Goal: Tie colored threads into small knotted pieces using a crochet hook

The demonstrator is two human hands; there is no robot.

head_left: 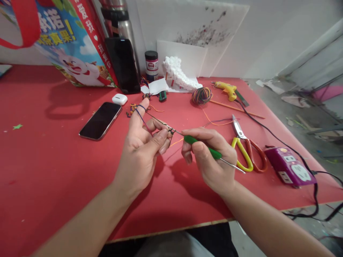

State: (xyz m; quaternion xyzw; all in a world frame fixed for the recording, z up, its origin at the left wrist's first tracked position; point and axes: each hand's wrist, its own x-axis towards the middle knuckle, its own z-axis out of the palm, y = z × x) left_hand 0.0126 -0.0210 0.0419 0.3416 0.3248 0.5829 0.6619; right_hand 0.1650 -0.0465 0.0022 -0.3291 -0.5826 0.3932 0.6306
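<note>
My left hand [142, 150] pinches a small dark piece of crocheted yarn [172, 131] between thumb and fingers. Dark yarn [142, 117] loops round its raised index finger and runs down into the palm. My right hand [211, 153] is closed on the green handle of a crochet hook [216, 154], and the metal tip meets the small yarn piece. Behind the hands lies a multicoloured yarn ball [202, 95], with an orange strand trailing from it. A patterned crocheted scrap [133, 108] rests just behind my left hand.
Scissors [242, 137], a yellow glue gun [226, 89] and a purple power socket [292, 167] with cables lie at right. Left are a phone [101, 120], white earphone case [119, 99] and large bag [77, 46]. A dark upright phone [123, 66] leans near a jar [151, 65].
</note>
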